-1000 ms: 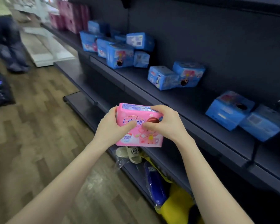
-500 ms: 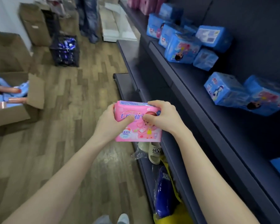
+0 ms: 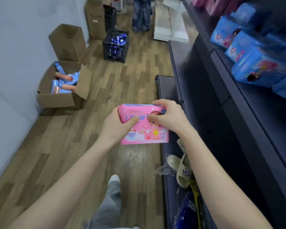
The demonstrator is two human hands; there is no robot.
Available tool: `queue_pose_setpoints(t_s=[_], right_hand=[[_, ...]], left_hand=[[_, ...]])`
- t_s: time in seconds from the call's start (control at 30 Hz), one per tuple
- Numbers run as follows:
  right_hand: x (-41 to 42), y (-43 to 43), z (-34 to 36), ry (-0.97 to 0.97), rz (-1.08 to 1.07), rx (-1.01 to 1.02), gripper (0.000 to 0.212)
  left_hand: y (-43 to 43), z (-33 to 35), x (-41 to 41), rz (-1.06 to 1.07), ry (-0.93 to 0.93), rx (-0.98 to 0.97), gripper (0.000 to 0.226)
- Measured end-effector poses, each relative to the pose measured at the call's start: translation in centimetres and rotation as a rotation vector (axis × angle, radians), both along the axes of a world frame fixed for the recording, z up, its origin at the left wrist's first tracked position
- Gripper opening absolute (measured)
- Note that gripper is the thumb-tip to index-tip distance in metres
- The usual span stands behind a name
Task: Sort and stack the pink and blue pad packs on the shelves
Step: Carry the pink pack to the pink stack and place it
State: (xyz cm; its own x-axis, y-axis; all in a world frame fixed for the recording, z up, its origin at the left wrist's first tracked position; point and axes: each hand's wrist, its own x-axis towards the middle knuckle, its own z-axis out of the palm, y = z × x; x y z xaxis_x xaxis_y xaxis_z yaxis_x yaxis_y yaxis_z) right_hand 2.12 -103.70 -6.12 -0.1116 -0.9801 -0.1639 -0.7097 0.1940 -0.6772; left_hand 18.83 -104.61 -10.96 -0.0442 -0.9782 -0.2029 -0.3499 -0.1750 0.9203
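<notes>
Both hands grip one pink pack (image 3: pixel 145 129): the left hand (image 3: pixel 118 124) curls round its left edge with the thumb across the front, and the right hand (image 3: pixel 165 115) wraps its top right corner, thumb also on the front. The pack is held upright in the air just left of the shelf (image 3: pixel 238 100), beside its lowest board. Blue packs (image 3: pixel 257 70) lie loosely piled on the shelf's upper board, with pink packs (image 3: pixel 210 4) at its far end. A slipper (image 3: pixel 184 172) rests on the shelf's bottom board. Across the aisle from the shelf stand an open box (image 3: pixel 59 98) and a dark crate (image 3: pixel 115 47).
</notes>
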Motion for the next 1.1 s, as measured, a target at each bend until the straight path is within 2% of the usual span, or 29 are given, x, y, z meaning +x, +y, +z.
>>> queue_pose_setpoints(t_s=[0.23,0.53,0.63,0.83,1.1], right_hand=[[3.1,-12.1,-1.0,-0.001,0.051,0.013,0.041],[5.4,-23.8,-0.8,-0.019,0.029,0.013,0.034],[4.7,-26.3,-0.4,-0.002,0.015,0.022,0.035],[2.0,-30.9,0.5,0.040,-0.020,0.019,0.029],[-3.1,-40.7,0.2,0.040,0.006,0.006,0.028]], left_hand=[[-10.7,-0.8,3.1,0.033,-0.015,0.016,0.034],[-24.0,-0.3,5.4,-0.028,-0.091,0.025,0.054],[-26.9,-0.2,4.6,-0.052,-0.091,0.028,0.068],[-32.6,-0.1,1.4,-0.122,-0.070,0.022,0.047],[-42.6,-0.4,-3.9,-0.113,-0.070,0.004,0.056]])
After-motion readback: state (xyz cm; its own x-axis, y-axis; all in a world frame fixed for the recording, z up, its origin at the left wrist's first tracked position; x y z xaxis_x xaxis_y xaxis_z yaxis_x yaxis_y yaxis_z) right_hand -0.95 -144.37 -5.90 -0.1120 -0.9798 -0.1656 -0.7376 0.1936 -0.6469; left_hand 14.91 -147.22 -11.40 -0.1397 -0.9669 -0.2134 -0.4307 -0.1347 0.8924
